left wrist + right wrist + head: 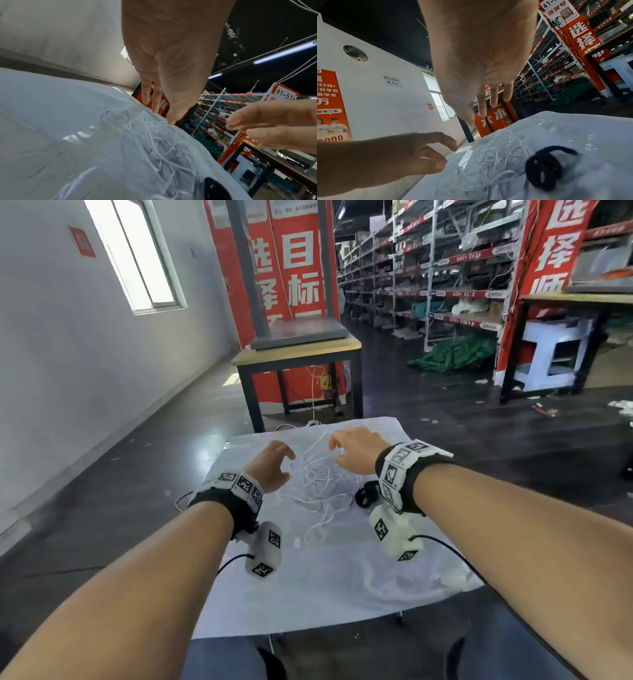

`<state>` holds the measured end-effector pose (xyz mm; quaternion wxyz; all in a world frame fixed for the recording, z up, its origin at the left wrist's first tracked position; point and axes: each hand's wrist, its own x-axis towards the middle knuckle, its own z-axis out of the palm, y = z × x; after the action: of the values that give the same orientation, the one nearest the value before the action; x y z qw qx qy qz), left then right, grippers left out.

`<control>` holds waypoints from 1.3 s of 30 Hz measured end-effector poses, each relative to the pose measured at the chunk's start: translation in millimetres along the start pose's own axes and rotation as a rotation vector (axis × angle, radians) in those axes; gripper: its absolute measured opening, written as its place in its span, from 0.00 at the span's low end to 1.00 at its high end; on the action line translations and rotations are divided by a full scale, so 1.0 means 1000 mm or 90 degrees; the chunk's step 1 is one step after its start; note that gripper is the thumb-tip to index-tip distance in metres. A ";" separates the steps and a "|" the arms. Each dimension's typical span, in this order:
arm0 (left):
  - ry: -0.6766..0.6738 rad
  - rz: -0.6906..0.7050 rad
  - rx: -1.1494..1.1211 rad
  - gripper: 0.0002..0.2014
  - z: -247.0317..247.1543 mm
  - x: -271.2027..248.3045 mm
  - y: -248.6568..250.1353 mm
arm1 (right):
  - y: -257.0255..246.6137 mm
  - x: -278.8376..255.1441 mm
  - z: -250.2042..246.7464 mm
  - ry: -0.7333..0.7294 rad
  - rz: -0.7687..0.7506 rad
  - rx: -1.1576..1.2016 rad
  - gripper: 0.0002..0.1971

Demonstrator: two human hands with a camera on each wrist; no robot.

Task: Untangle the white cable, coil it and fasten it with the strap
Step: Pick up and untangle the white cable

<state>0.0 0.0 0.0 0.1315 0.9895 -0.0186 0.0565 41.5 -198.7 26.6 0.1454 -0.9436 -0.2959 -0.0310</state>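
Both hands, left hand (270, 465) and right hand (356, 450), hover with fingers apart, empty, over the tangled thin white cable (317, 477). Untangling has not begun. Next, find a free end; the black looped fabric strap (366, 496) waits beside it.

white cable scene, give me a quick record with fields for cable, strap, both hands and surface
cable: white cable in a loose tangle on the table, not coiled
strap: black strap curled beside the tangle on its right, unfastened
left hand: left hand over the tangle's left edge, fingers loosely curled, holding nothing
right hand: right hand over the far right side, fingers spread, empty
surface: white cloth covering the table
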 end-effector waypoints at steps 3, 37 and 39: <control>-0.080 0.011 0.020 0.17 0.018 0.003 -0.001 | 0.001 -0.002 0.011 -0.055 0.035 -0.011 0.15; 0.327 -0.385 -0.652 0.08 0.009 0.023 -0.090 | 0.066 0.058 0.040 0.285 0.200 0.267 0.19; 0.375 -0.403 -0.691 0.06 0.008 0.022 -0.094 | 0.067 0.058 0.033 0.351 0.240 0.319 0.23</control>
<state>27.3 87.9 -29.1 0.6174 0.6853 0.2817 0.2641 126.5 -209.2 -13.5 0.4474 -0.8730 -0.0666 -0.1826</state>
